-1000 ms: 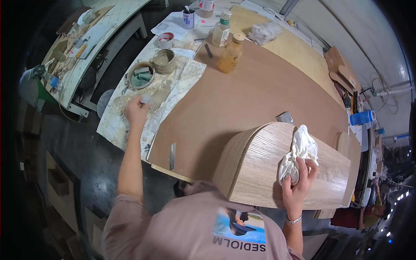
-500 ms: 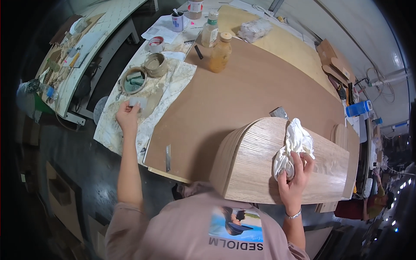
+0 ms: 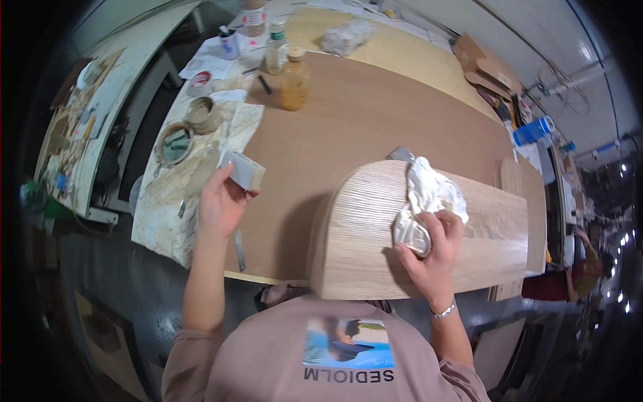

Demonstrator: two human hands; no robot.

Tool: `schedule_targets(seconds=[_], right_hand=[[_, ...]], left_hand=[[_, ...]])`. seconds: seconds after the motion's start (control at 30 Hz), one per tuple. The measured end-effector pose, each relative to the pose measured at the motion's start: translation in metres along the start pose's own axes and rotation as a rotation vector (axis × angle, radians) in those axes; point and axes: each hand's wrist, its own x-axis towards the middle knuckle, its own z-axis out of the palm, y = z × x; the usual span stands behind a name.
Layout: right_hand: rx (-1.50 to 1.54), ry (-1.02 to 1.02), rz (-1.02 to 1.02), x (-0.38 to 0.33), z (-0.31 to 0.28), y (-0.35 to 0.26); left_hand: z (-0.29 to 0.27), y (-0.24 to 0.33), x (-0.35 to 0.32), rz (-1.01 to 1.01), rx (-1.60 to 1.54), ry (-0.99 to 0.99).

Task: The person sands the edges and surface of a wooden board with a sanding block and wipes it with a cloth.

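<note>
Since 1 s ago my left hand [image 3: 221,201] has come back from the open tin [image 3: 175,143] on the far-left paper sheet [image 3: 167,208], now carrying a small grey-and-tan block [image 3: 242,169], fingers pinching its near end. Right hand [image 3: 432,251] has stayed on the white rag [image 3: 429,201], fingers curled and pressing it onto the curved oak panel [image 3: 362,241], which lies on the near right of the table [image 3: 335,127]. I judge the rag wipe is pausing while the block arrives. Next move calls for laying the block flat on the panel's left, along the grain.
</note>
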Motion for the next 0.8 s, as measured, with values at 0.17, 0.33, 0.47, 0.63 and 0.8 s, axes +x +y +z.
schedule_targets(seconds=[0.17,0.33,0.47,0.63,0.8], right_hand=[[-0.150,0.017,0.017,0.004,-0.001,-0.005],[-0.165,0.005,-0.013,0.003,0.001,0.001],[-0.027,0.022,0.013,0.000,0.006,0.007],[-0.020,0.037,0.007,0.000,0.006,0.008],[-0.019,0.043,0.015,0.000,0.005,0.011]], left_hand=[[0.037,-0.016,-0.013,0.082,0.371,-0.290],[0.071,-0.029,-0.007,0.311,0.868,-0.361],[0.091,-0.036,0.001,0.454,1.075,-0.418],[0.097,-0.041,-0.001,0.538,1.129,-0.429],[0.072,-0.031,-0.052,0.466,1.271,-0.427]])
